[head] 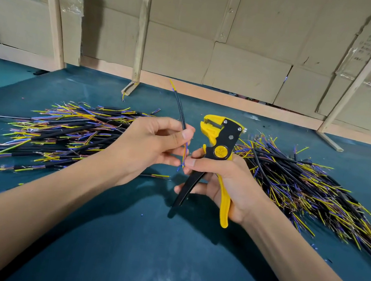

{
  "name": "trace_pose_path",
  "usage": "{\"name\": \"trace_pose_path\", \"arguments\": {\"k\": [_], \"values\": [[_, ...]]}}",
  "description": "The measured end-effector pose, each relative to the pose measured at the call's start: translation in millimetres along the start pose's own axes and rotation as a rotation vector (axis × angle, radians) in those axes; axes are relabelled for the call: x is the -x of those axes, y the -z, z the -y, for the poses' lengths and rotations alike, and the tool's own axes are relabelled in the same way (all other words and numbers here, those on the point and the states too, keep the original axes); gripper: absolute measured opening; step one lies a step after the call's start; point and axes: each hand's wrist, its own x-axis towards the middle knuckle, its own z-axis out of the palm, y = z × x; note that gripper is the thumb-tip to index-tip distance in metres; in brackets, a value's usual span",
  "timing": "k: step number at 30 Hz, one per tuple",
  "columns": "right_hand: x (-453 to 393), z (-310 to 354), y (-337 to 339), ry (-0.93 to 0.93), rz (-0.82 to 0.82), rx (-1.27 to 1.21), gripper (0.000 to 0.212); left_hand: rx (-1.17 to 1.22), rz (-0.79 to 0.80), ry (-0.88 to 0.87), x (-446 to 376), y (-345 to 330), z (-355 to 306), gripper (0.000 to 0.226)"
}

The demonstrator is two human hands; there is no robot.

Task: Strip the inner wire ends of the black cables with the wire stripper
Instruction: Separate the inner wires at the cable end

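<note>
Left hand (153, 142) pinches one black cable (181, 108) near its lower end, sheath rising up and away, yellow and blue inner wires (185, 152) hanging between the two hands above the table (117, 238). Right hand (223, 184) grips the stripper (216, 154) by its handles, head up and unloaded, thumb and forefinger touching the wire tips. Best to fan the wires apart, feed one end squarely into the head, hold the sheath firm while squeezing; piles of cables (65, 132) lie either side.
</note>
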Motion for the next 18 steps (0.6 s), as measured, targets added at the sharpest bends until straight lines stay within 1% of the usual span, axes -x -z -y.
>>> {"name": "trace_pose_path", "arguments": {"k": [7,10,18], "values": [[0.3,-1.0,-1.3,0.025,0.003,0.03,0.012,-0.005,-0.035,-0.003,0.4,-1.7,1.5,0.027],[-0.3,-0.8,-1.7,0.032,-0.029,-0.003,0.014,-0.006,-0.032,0.01,0.0,-1.1,0.0,0.034],[-0.8,-0.8,-1.9,0.034,-0.116,-0.07,0.017,0.021,0.038,0.101,-4.3,10.4,-7.6,0.039]]}}
